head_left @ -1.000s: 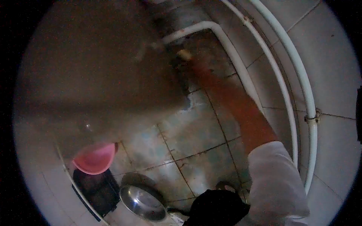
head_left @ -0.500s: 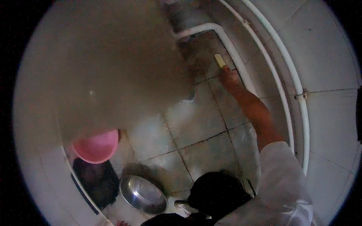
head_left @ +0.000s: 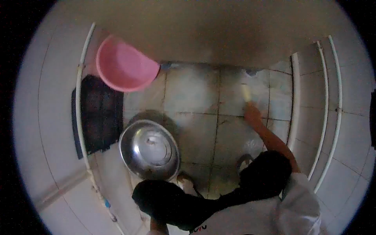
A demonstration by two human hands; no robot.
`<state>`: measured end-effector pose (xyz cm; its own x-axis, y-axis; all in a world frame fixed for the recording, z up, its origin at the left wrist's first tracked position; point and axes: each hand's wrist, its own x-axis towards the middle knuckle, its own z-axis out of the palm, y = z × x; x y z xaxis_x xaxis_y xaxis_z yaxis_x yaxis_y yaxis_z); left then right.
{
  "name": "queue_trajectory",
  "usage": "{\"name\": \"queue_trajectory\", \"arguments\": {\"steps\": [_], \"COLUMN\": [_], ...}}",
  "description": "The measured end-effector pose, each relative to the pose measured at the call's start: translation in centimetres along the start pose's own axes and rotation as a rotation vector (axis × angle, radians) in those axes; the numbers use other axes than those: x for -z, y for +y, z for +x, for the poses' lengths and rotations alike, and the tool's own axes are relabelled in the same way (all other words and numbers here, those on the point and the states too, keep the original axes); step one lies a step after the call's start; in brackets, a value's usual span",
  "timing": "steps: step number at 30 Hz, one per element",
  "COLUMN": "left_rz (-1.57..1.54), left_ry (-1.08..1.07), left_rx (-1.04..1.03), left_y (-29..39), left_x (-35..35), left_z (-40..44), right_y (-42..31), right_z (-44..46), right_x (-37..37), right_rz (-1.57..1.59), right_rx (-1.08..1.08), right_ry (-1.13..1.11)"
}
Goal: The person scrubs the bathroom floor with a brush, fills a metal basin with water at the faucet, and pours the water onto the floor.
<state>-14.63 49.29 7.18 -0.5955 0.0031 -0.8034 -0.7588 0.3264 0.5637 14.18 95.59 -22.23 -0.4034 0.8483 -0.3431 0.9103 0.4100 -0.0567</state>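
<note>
Right hand [head_left: 252,111] is closed around the near end of a pale-yellow tool [head_left: 246,93], which points forward over the tiled floor [head_left: 196,137]; contact with tiles unclear. Left hand is out of view; its grip cannot be told. Left of the right hand: metal basin [head_left: 129,152]; farther left and forward, pink basin [head_left: 127,66]. White pipes [head_left: 327,90] stand to its right.

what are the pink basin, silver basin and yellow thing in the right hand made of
Pink basin: probably plastic, smooth and evenly coloured.
Silver basin: metal, likely stainless steel, polished, with bright reflections.
Yellow thing: dull-looking, perhaps plastic or wood; blur leaves it open.
</note>
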Motion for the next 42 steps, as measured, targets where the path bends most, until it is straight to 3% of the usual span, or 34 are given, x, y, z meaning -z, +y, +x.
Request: {"name": "queue_trajectory", "arguments": {"steps": [3,4,6,7,8,10,11,12,13,14,15,16,17,18,19,21,22,25,27,28,29,30,33,35,36,37,38,39,40,41,42], "left_rz": [-0.008,-0.007,-0.011,-0.008,-0.008,0.006,0.029,0.040,0.106,0.248,0.521,1.093,1.409,1.541,1.582,0.743,-0.099,0.002,0.080,0.055,0.038,0.094,-0.051,0.059,0.081,0.105,0.007,0.037,0.033,0.075,0.117], "left_ry": [-0.041,-0.055,-0.077,-0.091,-0.101,-0.120,-0.131,-0.150,-0.176,-0.208,-0.241,-0.257,-0.254,-0.247,-0.232,-0.240,-0.216,-0.151,-0.173,-0.200,-0.225,-0.218,-0.240,-0.275,-0.244,-0.212,-0.265,-0.300,-0.299,-0.328,-0.358], "left_rx": [0.019,0.019,0.023,0.019,0.017,0.009,-0.004,-0.004,-0.028,-0.071,-0.164,-0.367,-0.485,-0.535,-0.540,-0.281,-0.020,-0.005,-0.005,-0.001,0.009,0.060,0.041,0.111,0.090,0.069,0.115,0.112,0.090,0.095,0.098], "left_y": [-0.5,-0.5,-0.7,-0.8,-0.8,-1.0,-1.2,-1.3,-1.4,-1.5,-1.4,-1.2,-0.9,-0.4,0.1,1.9,2.9,7.6,8.5,8.6,8.7,8.6,11.6,12.3,13.2,13.7,14.6,15.3,15.7,15.6,15.5], "left_x": [1.3,1.7,2.3,2.6,2.9,3.2,3.2,3.1,3.5,3.7,4.2,4.9,4.9,4.8,4.4,2.7,1.3,-2.3,-2.0,-1.9,-1.1,-0.5,-0.4,2.3,2.3,2.1,2.8,3.3,3.7,4.9,6.1], "left_z": [2.5,3.5,5.1,6.2,7.3,9.1,10.1,11.2,12.1,13.3,13.9,14.3,14.2,13.9,13.5,12.3,11.4,5.6,4.1,3.7,3.4,3.2,-2.9,-4.2,-5.8,-7.3,-9.1,-10.2,-11.0,-11.7,-12.3], "right_y": [-9.8,-11.8,-11.7,-9.8,-7.4,-3.7,-2.7,-3.6,-4.5,-5.7,-7.4,-9.2,-10.0,-9.3,-8.5,-7.1,-6.3,-5.0,-4.7,-3.0,-3.5,-3.7,-5.0,-8.9,-8.5,-12.0,-11.8,-14.0,-16.3,-19.6,-20.6], "right_z": [-3.0,-3.3,-3.3,-2.9,-1.7,2.1,3.8,2.6,1.2,0.1,-1.4,-3.0,-4.2,-5.2,-6.1,-8.2,-9.6,-14.9,-18.1,-19.3,-21.1,-23.5,-28.8,-32.3,-33.9,-35.6,-36.7,-38.2,-40.4,-41.4,-43.1], "right_x": [2.2,2.3,4.1,6.1,6.4,7.6,7.4,6.6,5.9,5.4,5.2,5.2,5.2,4.5,4.3,5.6,6.7,10.6,14.3,12.5,13.8,15.0,18.5,25.2,21.6,28.5,25.5,27.3,28.9,37.6,35.1], "right_rz": [-0.205,-0.162,-0.196,-0.272,-0.413,-0.312,-0.087,-0.084,-0.074,-0.061,-0.050,-0.053,-0.053,-0.085,-0.077,-0.203,-0.205,-0.048,0.367,-0.135,-0.124,0.194,0.078,1.020,0.887,1.007,1.257,1.570,1.727,1.659,1.654], "right_rx": [0.531,0.403,0.263,0.250,0.276,0.088,-0.129,-0.125,0.028,0.185,0.191,0.249,0.306,0.503,0.506,0.400,0.393,0.209,-0.096,0.327,0.307,0.082,0.037,-0.622,-0.640,-0.663,-0.822,-0.828,-0.744,-1.061,-0.840], "right_ry": [0.461,0.112,-0.230,-0.226,0.006,0.075,-0.089,-0.104,0.014,0.135,0.127,0.054,-0.016,0.174,0.164,-0.017,-0.023,-0.163,-0.362,-0.350,-0.355,-0.249,-0.018,-0.156,0.091,0.123,0.105,0.067,0.223,0.029,0.093]}}
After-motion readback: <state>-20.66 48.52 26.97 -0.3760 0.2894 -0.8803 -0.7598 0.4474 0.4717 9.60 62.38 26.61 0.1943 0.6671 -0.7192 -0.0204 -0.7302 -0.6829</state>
